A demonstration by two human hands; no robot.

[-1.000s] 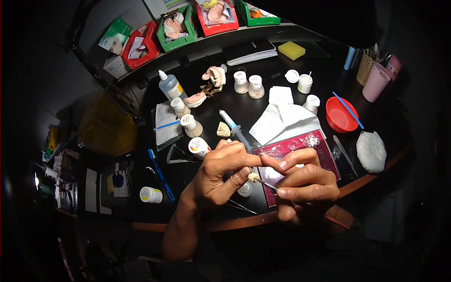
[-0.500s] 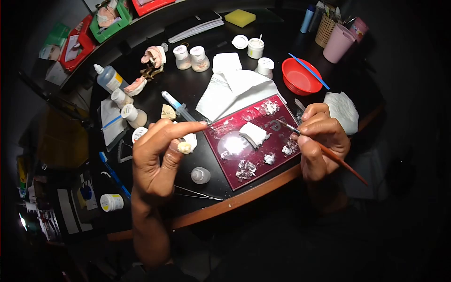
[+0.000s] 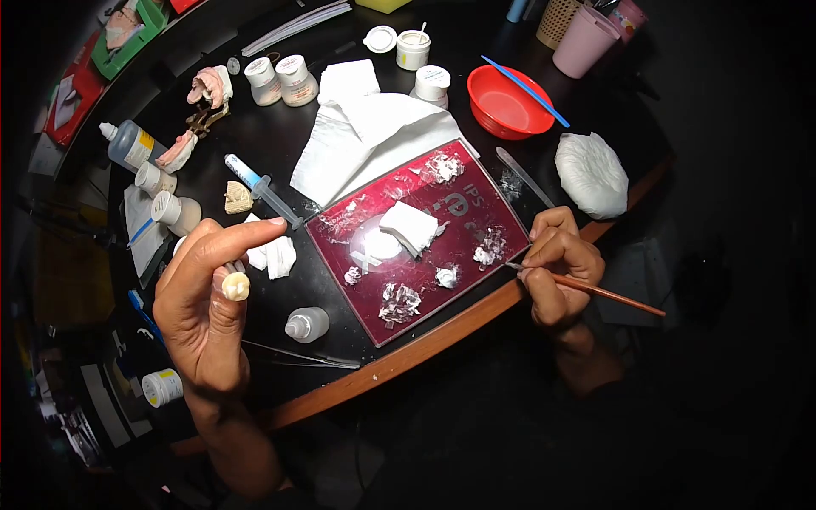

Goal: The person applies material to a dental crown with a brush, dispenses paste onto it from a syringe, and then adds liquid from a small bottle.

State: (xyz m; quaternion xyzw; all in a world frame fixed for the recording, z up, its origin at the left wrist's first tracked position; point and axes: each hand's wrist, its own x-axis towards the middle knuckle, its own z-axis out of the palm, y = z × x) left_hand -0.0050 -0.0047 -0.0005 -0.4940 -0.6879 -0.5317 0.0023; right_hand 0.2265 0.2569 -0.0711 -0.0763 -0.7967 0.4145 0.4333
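Nearest the camera, the left hand (image 3: 208, 293) was raised off the worktop (image 3: 399, 361), pinching a small cream tooth-shaped piece (image 3: 235, 286) between thumb and middle finger, forefinger stretched out above it, apparently so the piece stayed clear and easy to see. The right hand (image 3: 557, 272) was closed around a thin brush (image 3: 595, 289) in a pen grip, its tip just at the edge of the dark red mixing slab (image 3: 463, 204), which carried dabs of white paste and a folded pad (image 3: 410, 228). Between the hands stood a small clear bottle (image 3: 306, 324). Farther back lay white tissue (image 3: 365, 136), a syringe (image 3: 259, 189), small jars (image 3: 280, 81) and a red bowl (image 3: 503, 104). The worktop was black with a wooden rim, the room around it dark.
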